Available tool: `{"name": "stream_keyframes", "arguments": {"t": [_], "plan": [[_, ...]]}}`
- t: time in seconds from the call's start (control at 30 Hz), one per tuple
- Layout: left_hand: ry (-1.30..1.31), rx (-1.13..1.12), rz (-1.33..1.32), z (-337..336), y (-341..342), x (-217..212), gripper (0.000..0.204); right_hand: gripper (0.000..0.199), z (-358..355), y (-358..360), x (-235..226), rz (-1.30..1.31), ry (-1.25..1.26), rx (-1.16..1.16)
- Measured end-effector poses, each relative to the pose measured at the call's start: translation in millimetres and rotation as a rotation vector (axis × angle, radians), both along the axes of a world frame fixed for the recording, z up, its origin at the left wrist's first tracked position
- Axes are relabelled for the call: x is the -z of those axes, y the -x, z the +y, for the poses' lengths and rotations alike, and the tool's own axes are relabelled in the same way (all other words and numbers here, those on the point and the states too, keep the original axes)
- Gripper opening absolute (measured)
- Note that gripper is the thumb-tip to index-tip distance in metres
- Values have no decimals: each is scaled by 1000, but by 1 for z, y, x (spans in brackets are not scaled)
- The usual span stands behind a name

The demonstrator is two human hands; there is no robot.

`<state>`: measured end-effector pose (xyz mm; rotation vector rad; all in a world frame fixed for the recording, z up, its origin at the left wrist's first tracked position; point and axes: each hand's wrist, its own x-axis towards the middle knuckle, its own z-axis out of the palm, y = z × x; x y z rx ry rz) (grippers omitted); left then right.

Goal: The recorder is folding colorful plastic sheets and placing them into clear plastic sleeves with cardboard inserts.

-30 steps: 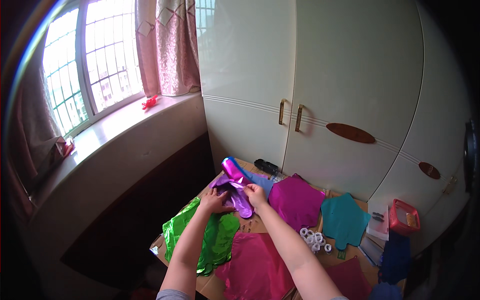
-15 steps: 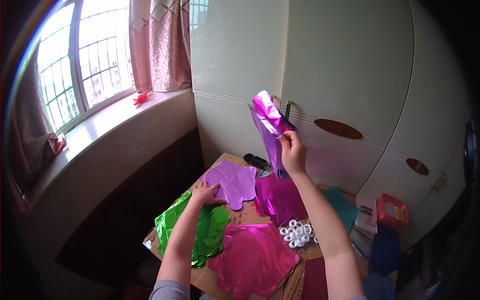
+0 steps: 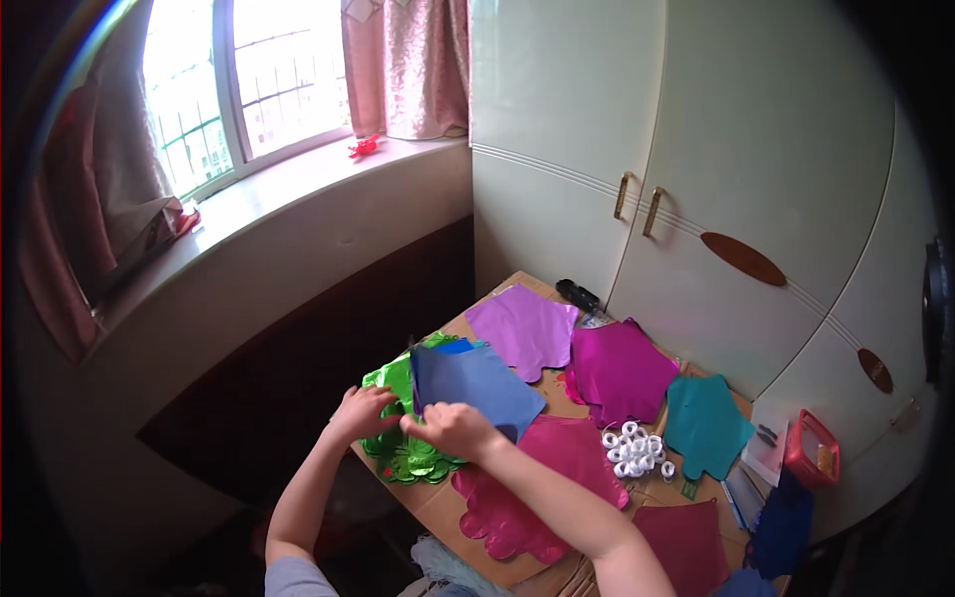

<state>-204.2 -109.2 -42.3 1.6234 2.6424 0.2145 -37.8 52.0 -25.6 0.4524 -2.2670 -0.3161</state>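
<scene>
My right hand is curled with its thumb stretched left, at the near edge of a blue-grey foil sheet. That sheet slants over green foil sheets, and the fingers seem closed on its edge, partly hidden. Over the green stack's left side, my left hand has its fingers stretched toward the right hand, holding nothing I can see. Beyond lies a lilac foil sheet, with magenta foil sheets to its right. Dark pink, scallop-edged foil sheets lie partly under my right forearm.
Cardboard covers the table. White ribbon rolls sit right of the pink sheets, near a teal sheet and a maroon sheet. A red plastic basket stands far right. Behind rises a white wardrobe; a windowsill runs left.
My right hand has come down and left from its raised place with the purple foil. My left hand has left the lilac sheet. A blue-grey sheet now overlaps the green stack. The view has shifted.
</scene>
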Motion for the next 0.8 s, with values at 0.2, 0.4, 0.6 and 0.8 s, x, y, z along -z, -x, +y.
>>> {"name": "stream_keyframes", "arguments": {"t": [0.2, 0.4, 0.6, 0.8], "plan": [[-165, 51, -122, -42, -32, 16, 36, 3, -33, 25, 56, -235, 108, -5], [-443, -57, -322, -51, -35, 41, 39, 10, -49, 36, 71, -273, 271, 76], [-634, -272, -808, -49, -40, 38, 35, 14, -51, 41, 75, -340, 392, 84], [-747, -268, -805, -55, -34, 45, 34, 15, -56, 40, 76, -391, 730, 159]]}}
